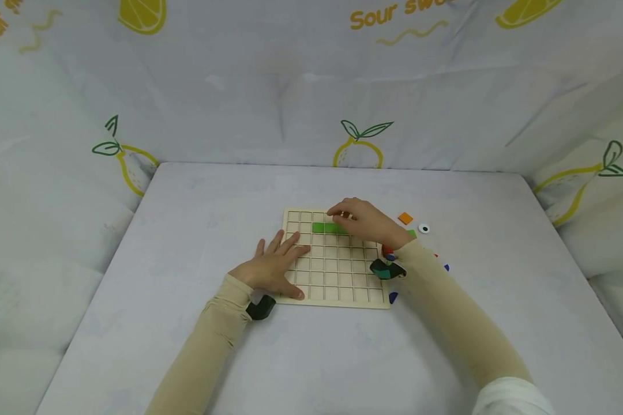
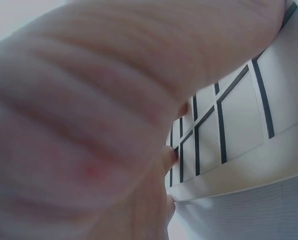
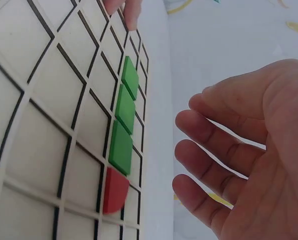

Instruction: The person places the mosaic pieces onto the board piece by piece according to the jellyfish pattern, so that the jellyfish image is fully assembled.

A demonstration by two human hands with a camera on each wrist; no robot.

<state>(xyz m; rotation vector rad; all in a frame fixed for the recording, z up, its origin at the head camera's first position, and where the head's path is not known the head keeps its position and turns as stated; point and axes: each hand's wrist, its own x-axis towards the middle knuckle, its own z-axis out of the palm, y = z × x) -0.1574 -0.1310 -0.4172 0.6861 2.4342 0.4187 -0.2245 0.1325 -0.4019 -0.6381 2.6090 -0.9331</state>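
Observation:
A pale wooden grid board lies on the table. My left hand rests on its left side with the fingers spread; in the left wrist view the hand's skin covers much of the picture. Above the far right part of the board hovers my right hand, fingers loosely bent. Nothing shows in its grasp in the right wrist view, where the fingers are apart from the board. Three green square tiles sit in a row of cells, with a red rounded piece beside them.
Right of the board lie loose pieces: an orange square, a white disc with a black centre, a red piece and a blue piece. My right forearm partly hides others. A white lemon-print cloth hangs behind.

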